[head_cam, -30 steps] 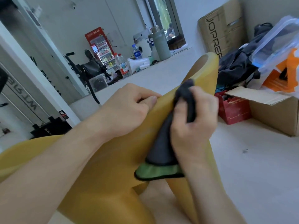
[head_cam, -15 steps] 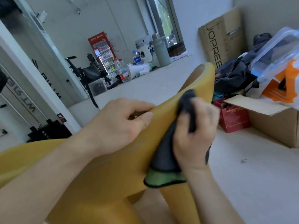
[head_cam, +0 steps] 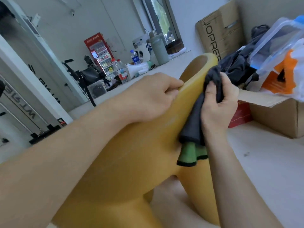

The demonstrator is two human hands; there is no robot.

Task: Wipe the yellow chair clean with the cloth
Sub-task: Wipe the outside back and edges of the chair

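Note:
The yellow chair [head_cam: 139, 158] lies tilted across the lower middle of the head view, its curved rim pointing up and away. My left hand [head_cam: 153, 96] grips the rim's left edge, fingers curled over it. My right hand [head_cam: 218, 104] is closed on a dark cloth [head_cam: 194, 122] with a green underside and presses it against the right side of the rim. The cloth's lower end hangs loose below my hand. Part of the chair is hidden under my forearms.
A cardboard box [head_cam: 279, 119] with a red box [head_cam: 240, 114] beside it stands on the floor at right, dark clothes and plastic bags piled on top. A tall carton [head_cam: 217, 33] leans at the back wall. Bottles and a red vending machine [head_cam: 98, 51] sit far back.
My right hand has slid the cloth up along the chair's rim towards its tip. My left hand keeps its grip on the rim, and the view has shifted slightly.

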